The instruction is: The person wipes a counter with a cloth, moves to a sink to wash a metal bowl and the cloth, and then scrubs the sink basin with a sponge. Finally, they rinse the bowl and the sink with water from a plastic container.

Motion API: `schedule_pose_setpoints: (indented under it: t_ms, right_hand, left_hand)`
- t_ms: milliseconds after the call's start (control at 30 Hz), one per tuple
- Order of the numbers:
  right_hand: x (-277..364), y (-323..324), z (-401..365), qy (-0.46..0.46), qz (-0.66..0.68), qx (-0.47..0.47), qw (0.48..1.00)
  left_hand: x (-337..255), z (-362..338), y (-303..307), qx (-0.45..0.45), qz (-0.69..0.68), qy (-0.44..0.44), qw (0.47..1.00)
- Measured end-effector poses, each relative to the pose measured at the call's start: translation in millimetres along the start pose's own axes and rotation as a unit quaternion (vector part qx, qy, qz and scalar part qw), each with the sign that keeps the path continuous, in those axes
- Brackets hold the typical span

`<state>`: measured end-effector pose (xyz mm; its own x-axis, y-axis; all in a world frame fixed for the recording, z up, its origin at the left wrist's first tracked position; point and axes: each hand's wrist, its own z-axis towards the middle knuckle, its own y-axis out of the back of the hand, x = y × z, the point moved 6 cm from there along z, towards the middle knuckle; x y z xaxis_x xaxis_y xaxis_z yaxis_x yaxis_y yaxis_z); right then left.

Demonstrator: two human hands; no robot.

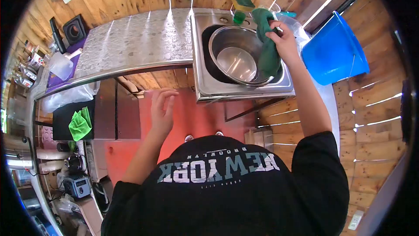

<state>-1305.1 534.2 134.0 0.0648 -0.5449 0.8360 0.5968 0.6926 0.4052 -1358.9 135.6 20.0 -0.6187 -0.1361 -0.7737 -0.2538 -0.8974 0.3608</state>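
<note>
My right hand (284,39) grips a dark green cloth (267,48) that hangs over the right rim of a steel bowl (238,57). The bowl sits in a steel sink (209,88) at the right end of the counter. My left hand (162,109) hovers below the counter edge with its fingers apart and nothing in it. A yellow and green sponge (242,4) rests behind the sink.
A blue bucket (334,50) stands right of the sink. The patterned steel counter (135,44) runs left to a clear plastic container (61,65) and a black box (75,28). A bright green cloth (80,124) lies on a lower shelf at left.
</note>
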Motion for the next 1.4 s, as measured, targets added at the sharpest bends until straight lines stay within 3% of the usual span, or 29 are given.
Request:
schedule_pose_setpoints:
  t_ms: [100,200,267,367,433,467,500,533,567,733,833,933,1033,1100,1200,1333,1400]
  right_hand:
    - [0,17,0,0.120,-0.084,-0.036,0.989]
    - [-6,55,-9,0.061,-0.141,-0.063,0.986]
    - [-16,87,-16,-0.011,-0.156,-0.073,0.985]
    - [-80,111,-26,-0.232,0.006,0.022,0.972]
    - [-97,93,-47,-0.382,0.161,0.097,0.905]
    - [-108,95,-59,-0.450,0.133,0.083,0.879]
    - [-129,97,-58,-0.446,0.067,0.101,0.887]
    - [-122,89,-56,-0.440,0.000,0.120,0.890]
    - [-113,81,-65,-0.486,0.056,0.100,0.867]
    - [-125,77,-59,-0.518,0.109,0.088,0.844]
    - [-127,85,-54,-0.481,0.047,0.111,0.868]
    - [-122,84,-48,-0.448,0.037,0.129,0.884]
    - [-120,75,-51,-0.471,0.094,0.135,0.866]
    - [-112,68,-53,-0.495,0.124,0.129,0.850]
    - [-131,74,-50,-0.448,0.047,0.126,0.884]
    - [-146,75,-61,-0.415,0.134,0.090,0.895]
    - [-138,76,-64,-0.403,0.146,0.098,0.898]
  left_hand:
    - [-21,12,-21,0.022,-0.027,0.007,0.999]
    - [-40,32,-43,0.033,-0.078,0.027,0.996]
    - [-51,47,-57,0.057,-0.058,0.007,0.997]
    - [-46,66,-85,0.079,-0.059,0.104,0.990]
    - [-30,62,-115,0.136,-0.247,0.324,0.903]
    - [-24,55,-129,0.159,-0.332,0.424,0.827]
    - [-11,48,-147,0.192,-0.394,0.448,0.779]
    - [-16,50,-151,0.186,-0.397,0.447,0.780]
    - [-24,51,-156,0.179,-0.400,0.448,0.779]
    - [-39,52,-161,0.141,-0.327,0.466,0.810]
    - [-38,50,-157,0.152,-0.339,0.440,0.818]
    - [-32,54,-138,0.069,-0.145,0.335,0.928]
    - [-53,82,-124,0.068,0.071,0.132,0.986]
    - [-52,107,-143,0.115,0.089,0.034,0.989]
    - [-45,146,-199,0.251,0.184,-0.100,0.945]
    - [-8,173,-277,0.389,0.362,-0.189,0.826]
    - [3,179,-298,0.434,0.378,-0.217,0.789]
